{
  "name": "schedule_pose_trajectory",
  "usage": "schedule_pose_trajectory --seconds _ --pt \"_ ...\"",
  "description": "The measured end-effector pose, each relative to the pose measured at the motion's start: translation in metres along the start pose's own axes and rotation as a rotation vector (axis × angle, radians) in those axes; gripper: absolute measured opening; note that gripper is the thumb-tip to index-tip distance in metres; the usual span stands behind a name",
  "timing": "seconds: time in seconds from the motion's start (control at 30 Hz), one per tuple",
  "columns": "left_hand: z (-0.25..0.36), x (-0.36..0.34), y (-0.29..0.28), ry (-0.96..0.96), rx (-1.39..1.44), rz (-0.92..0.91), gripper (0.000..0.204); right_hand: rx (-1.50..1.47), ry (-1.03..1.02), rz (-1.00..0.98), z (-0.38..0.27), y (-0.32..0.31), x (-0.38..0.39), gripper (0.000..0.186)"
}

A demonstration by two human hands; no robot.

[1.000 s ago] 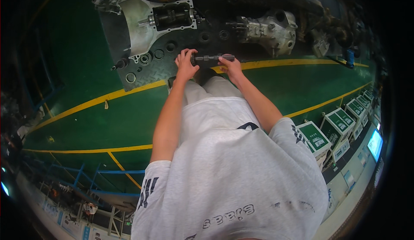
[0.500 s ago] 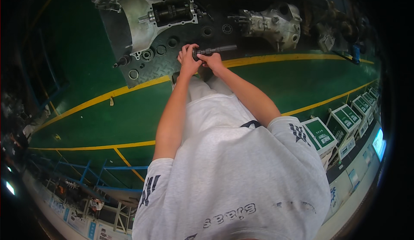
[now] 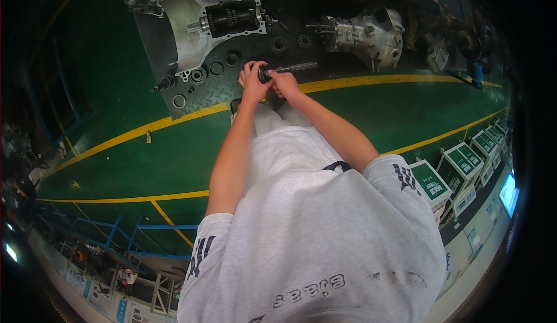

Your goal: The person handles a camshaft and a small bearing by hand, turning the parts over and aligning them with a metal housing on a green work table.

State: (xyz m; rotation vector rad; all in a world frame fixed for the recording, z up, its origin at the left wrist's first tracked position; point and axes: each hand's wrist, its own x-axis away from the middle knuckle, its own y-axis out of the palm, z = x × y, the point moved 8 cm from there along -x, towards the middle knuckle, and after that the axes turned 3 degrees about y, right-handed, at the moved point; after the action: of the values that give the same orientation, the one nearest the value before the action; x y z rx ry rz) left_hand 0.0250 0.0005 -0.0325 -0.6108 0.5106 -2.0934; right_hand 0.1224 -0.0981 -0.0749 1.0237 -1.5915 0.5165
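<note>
Both my hands meet around one end of a splined gearbox shaft (image 3: 297, 67), whose bare grey end points right. My left hand (image 3: 252, 82) is closed about a dark gear (image 3: 264, 74) at the shaft's left end. Against the same spot, the fingers and thumb of my right hand (image 3: 284, 84) grip the shaft next to that gear. Beyond my left hand lies a bearing ring (image 3: 232, 58) on the dark plate. Further back rests an opened gearbox housing (image 3: 188, 33), with a gear set (image 3: 232, 16) inside it.
A second gearbox housing (image 3: 371, 35) stands to the right on the dark metal table (image 3: 156, 47). Several rings and bearings lie on the table, among them a round bearing (image 3: 304, 41) and a small ring (image 3: 179, 100). Green-topped white boxes (image 3: 430, 182) line the floor at right.
My right hand's fingers have shifted slightly at the gear, the thumb moving off the shaft's near side. The shaft stays almost in place.
</note>
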Motion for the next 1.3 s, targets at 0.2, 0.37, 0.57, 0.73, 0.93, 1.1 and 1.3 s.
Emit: schedule_pose_trajectory --seconds 0.2,0.37,0.57,0.73,0.93,1.1,1.3 --pt "-0.009 0.003 -0.002 -0.023 -0.009 0.015 0.064 1.273 -1.076 0.416 -0.091 0.045 0.076 0.039" --pt "-0.006 0.002 0.001 -0.008 -0.034 0.002 0.071 1.346 -0.876 0.272 -0.091 0.036 0.046 0.038" --pt "-0.005 0.001 -0.003 -0.027 -0.016 0.001 0.078 1.369 -0.652 0.189 -0.096 0.033 0.021 0.038" --pt "-0.004 0.002 -0.004 -0.029 -0.011 0.004 0.077 1.382 -0.559 0.129 -0.099 0.028 0.012 0.037" --pt "0.001 0.001 0.0 -0.03 -0.013 0.008 0.076 1.41 -0.52 0.125 -0.098 0.02 -0.001 0.035" --pt "0.002 0.006 -0.003 -0.041 -0.017 0.067 0.076 1.245 -0.821 0.664 -0.146 0.003 0.033 0.034" --pt "0.002 0.004 -0.002 -0.035 -0.009 0.063 0.076 1.253 -0.705 0.594 -0.142 -0.002 0.008 0.037"
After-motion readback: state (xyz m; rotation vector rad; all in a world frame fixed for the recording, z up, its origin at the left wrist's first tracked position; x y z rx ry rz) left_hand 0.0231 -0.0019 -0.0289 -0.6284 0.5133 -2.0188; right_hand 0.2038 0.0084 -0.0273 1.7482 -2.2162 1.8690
